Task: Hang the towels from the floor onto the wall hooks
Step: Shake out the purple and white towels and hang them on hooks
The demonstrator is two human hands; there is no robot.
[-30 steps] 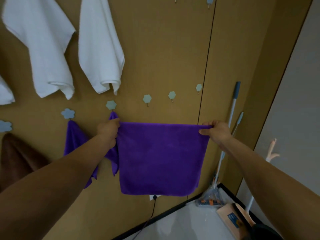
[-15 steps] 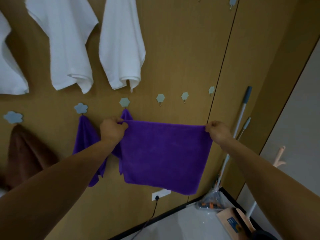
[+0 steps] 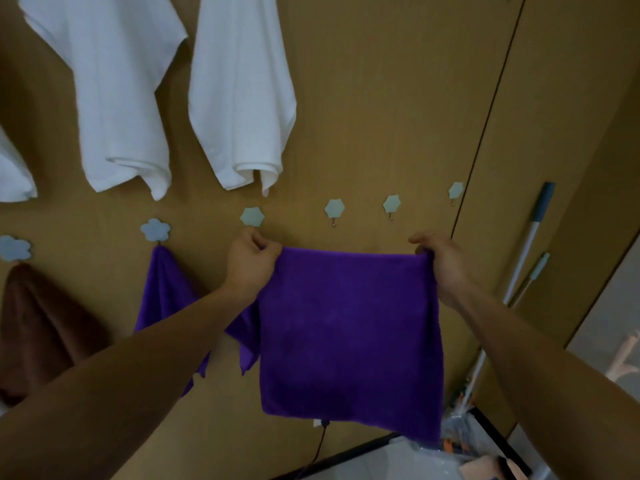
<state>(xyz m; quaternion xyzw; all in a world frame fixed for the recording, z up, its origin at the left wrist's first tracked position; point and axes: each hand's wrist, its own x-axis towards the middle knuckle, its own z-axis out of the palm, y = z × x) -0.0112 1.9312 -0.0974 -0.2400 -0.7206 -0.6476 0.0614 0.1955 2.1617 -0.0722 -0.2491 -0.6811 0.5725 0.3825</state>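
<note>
I hold a purple towel (image 3: 349, 337) stretched flat in front of the brown wall. My left hand (image 3: 251, 263) pinches its top left corner just below a hexagonal hook (image 3: 252, 216). My right hand (image 3: 440, 259) grips the top right corner. Three more hexagonal hooks (image 3: 334, 208) (image 3: 391, 204) (image 3: 455, 191) sit bare to the right. Another purple towel (image 3: 162, 289) hangs from a flower-shaped hook (image 3: 155, 230), partly hidden by my left arm.
Two white towels (image 3: 114, 98) (image 3: 239, 98) hang higher up, a third shows at the left edge. A brown towel (image 3: 38, 327) hangs under a flower hook (image 3: 14, 248) at left. A mop handle (image 3: 526, 244) leans at right. A wall socket with cable (image 3: 320, 431) sits below.
Both hands have lifted the purple towel a little toward the row of hooks, and the left hand now sits right under the hexagonal hook. The view has shifted slightly.
</note>
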